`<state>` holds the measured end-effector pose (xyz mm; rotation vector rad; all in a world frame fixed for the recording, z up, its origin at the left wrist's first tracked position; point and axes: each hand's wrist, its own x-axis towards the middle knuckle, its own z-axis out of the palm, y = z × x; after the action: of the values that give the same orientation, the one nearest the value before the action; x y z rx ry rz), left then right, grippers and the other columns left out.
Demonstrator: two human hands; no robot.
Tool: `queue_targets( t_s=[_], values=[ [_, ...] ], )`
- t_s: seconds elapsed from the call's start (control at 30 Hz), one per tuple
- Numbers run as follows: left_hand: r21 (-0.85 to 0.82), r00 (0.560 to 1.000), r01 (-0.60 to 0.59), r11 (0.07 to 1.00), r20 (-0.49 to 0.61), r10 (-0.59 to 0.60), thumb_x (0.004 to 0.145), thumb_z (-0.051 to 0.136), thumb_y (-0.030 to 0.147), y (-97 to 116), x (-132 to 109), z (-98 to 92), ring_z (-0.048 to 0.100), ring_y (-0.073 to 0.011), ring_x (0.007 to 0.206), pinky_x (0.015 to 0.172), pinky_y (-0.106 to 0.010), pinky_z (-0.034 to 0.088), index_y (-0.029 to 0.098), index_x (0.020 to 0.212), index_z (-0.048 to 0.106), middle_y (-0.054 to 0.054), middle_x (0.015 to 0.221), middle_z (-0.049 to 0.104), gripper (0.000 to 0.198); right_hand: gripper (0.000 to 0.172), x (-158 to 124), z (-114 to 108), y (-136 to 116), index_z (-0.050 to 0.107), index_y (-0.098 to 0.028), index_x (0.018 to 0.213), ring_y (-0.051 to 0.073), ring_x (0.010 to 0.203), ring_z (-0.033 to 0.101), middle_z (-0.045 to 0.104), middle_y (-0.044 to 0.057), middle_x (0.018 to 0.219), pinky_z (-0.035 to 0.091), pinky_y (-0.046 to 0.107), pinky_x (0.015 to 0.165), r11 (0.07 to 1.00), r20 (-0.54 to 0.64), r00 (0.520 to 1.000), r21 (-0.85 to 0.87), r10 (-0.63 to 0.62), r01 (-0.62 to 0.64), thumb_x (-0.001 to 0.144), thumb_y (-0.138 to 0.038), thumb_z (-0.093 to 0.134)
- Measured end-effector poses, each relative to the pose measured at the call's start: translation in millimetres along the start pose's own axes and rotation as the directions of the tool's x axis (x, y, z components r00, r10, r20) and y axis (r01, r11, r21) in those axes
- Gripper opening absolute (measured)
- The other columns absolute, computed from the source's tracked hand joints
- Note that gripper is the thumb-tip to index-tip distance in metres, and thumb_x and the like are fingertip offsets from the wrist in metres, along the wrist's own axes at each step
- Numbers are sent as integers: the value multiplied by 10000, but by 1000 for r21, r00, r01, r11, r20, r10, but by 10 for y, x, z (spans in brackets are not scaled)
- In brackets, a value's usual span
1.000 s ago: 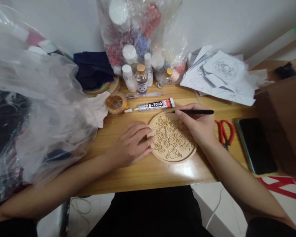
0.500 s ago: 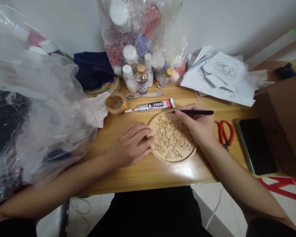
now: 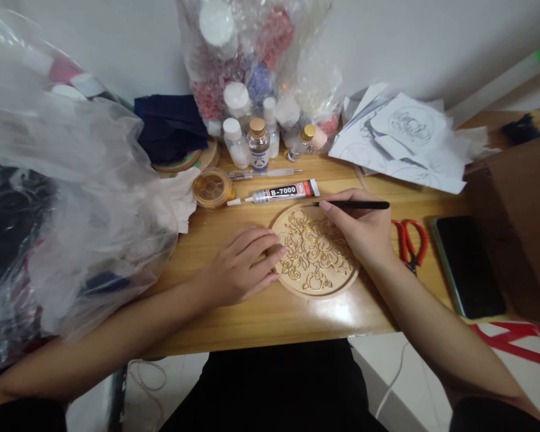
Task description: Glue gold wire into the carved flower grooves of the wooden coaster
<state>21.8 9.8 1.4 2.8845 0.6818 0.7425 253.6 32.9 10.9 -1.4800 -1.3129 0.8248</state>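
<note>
A round wooden plate [image 3: 317, 292] with a raised rim lies on the table. Gold wire [image 3: 323, 242] bent into flower outlines covers most of its face. Along its left edge rests my left hand [image 3: 243, 264], fingers spread and partly curved, the tips touching the rim and the face just inside it. My right hand [image 3: 369, 225] leans over the plate's right side, pinching slim black tweezers [image 3: 362, 205] held nearly level. Their tip is close to the plate's upper rim; whether it touches anything is too small to tell. The right palm hides part of the wire design.
A B-7000 glue tube [image 3: 285, 191], a wire spool [image 3: 213, 188] and a pen-like tool [image 3: 270, 173] lie behind the plate. Small bottles [image 3: 258, 144] stand further back. Red-handled pliers [image 3: 411, 243], a phone [image 3: 468, 264] and paper drawings [image 3: 400, 141] are at right; plastic bags [image 3: 103, 198] crowd the left.
One finger of my left hand has shifted slightly right, further onto the plate. My right hand and the tweezers look unmoved.
</note>
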Motion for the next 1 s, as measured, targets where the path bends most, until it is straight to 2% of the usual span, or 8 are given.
queue_targets(
  t_s=[0.5,0.77,1.0],
  values=[
    [-22,999,11,1000,51,-10,878,543,241,-8,11,-12,516,-280,1116,896,-457,526,92,1025,612,-160,1128,582,221,35,1,8,3,686,-206,698,124,567,562,656,3,658,468,287,537,1000,-6,1000,10,-6,6,700,-204,721],
    [2,1000,-5,1000,-15,5,866,569,257,-24,-30,54,519,-274,1112,912,-448,511,96,1056,601,-144,1132,581,252,44,2,-4,34,680,-205,719,116,556,563,655,-4,660,471,273,532,1000,12,1000,25,15,-15,705,-226,716],
    [41,1000,-14,999,12,13,867,568,259,-7,0,8,539,-253,1102,923,-435,511,116,1069,590,-126,1114,603,249,43,2,0,18,678,-209,711,116,576,575,665,-6,669,467,264,535,1000,3,1000,8,4,-4,704,-221,718]
  ],
)
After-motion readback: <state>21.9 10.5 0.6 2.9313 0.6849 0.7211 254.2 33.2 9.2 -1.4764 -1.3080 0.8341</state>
